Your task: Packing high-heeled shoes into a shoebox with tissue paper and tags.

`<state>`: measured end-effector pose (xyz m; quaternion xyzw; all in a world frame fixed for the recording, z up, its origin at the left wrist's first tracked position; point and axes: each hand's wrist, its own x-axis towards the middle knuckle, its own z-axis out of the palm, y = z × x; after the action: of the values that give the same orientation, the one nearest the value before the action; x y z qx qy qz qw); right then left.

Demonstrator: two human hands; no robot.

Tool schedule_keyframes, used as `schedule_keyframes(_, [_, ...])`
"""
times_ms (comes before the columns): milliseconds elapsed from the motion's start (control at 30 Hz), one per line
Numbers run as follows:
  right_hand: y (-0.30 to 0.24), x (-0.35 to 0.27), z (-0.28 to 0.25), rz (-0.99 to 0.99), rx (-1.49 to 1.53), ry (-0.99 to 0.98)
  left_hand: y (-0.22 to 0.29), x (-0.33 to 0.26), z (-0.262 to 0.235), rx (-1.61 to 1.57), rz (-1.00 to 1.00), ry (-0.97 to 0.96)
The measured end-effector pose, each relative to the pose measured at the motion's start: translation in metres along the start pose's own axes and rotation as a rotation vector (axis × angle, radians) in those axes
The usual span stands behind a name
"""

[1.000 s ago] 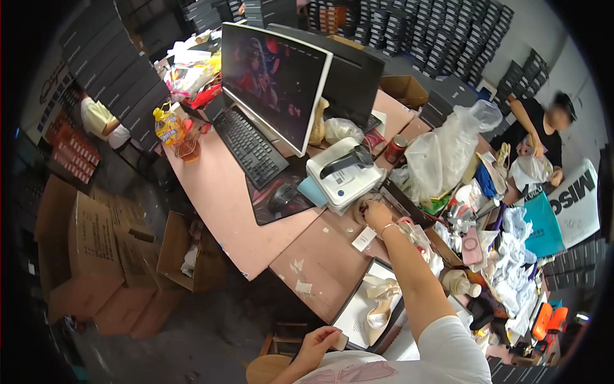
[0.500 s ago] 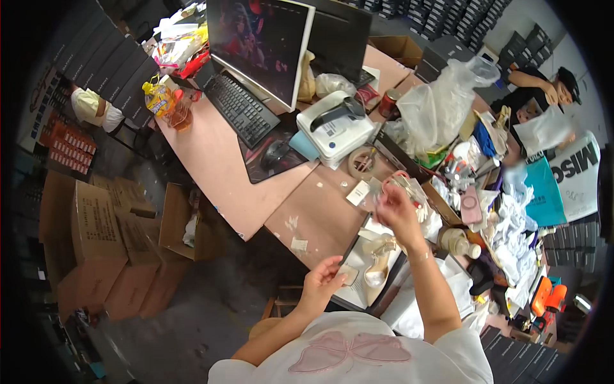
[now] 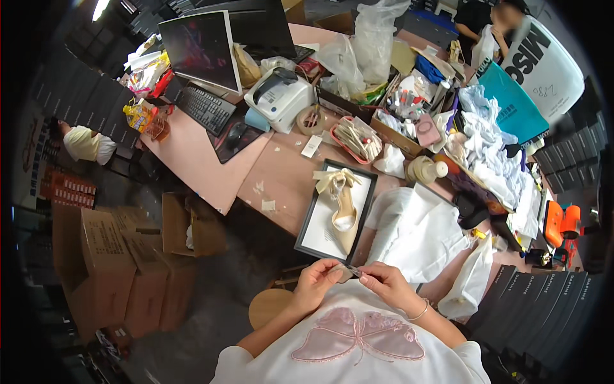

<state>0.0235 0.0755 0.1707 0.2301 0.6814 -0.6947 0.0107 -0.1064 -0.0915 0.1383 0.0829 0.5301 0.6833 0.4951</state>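
Close to my chest, my left hand (image 3: pixel 313 287) and my right hand (image 3: pixel 387 285) meet, their fingers closed on a small, pale, flat piece (image 3: pixel 346 274). It looks like a little clear packet, but the fingers cover much of it. Just beyond them, a shallow black-edged box (image 3: pixel 314 229) lies on the table. Inside is a cream high-heeled shoe (image 3: pixel 346 221) with a bow at the ankle and white stuffing in its toe. White wrapping sheets (image 3: pixel 419 233) spread to the right of the box.
A pink basket (image 3: pixel 367 157) of small packets stands behind the box, near tape (image 3: pixel 309 120) and a label printer (image 3: pixel 281 96). Cluttered boxes and white cloths (image 3: pixel 489 128) fill the right side. Cartons (image 3: pixel 105 256) stand on the floor at left. Another person (image 3: pixel 476 25) is at far right.
My right hand has come back from near the basket to join my left hand by my chest. My left hand has drawn back from the shoe box. The view has shifted.
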Motion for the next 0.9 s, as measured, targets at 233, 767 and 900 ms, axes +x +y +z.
schedule_keyframes(233, [-0.001, -0.020, -0.004, -0.061, -0.126, -0.096, -0.014, -0.030, 0.022, 0.044, 0.116, 0.003])
schedule_keyframes(767, [-0.010, -0.015, 0.012, -0.186, -0.256, -0.274, -0.040, -0.076, 0.021, 0.005, 0.252, 0.270])
schedule_keyframes(900, [-0.011, -0.011, 0.013, -0.261, -0.295, -0.342, -0.042, -0.082, 0.022, 0.031, 0.267, 0.278])
